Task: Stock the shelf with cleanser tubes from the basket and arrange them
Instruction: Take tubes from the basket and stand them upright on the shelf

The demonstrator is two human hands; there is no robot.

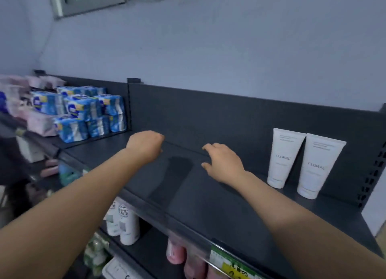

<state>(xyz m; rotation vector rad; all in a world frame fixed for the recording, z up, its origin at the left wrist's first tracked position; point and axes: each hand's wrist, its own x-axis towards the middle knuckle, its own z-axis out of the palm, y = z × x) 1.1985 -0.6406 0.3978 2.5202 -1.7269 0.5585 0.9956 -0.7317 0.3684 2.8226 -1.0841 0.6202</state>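
Note:
Two white cleanser tubes stand cap-down, side by side, at the right end of the dark shelf [208, 199]: the left tube [285, 156] and the right tube [318, 165]. My left hand [145, 146] hovers over the middle of the shelf, fingers curled into a loose fist with nothing in it. My right hand [222, 162] is a little to its right, fingers spread and empty, well left of the tubes. No basket is in view.
Blue tissue packs [87, 113] and pink packs [39, 122] fill the neighbouring shelf section on the left, behind a divider. White bottles [123, 222] and pink bottles [177, 253] stand on the lower shelf. A perforated upright [373, 174] closes the shelf's right end.

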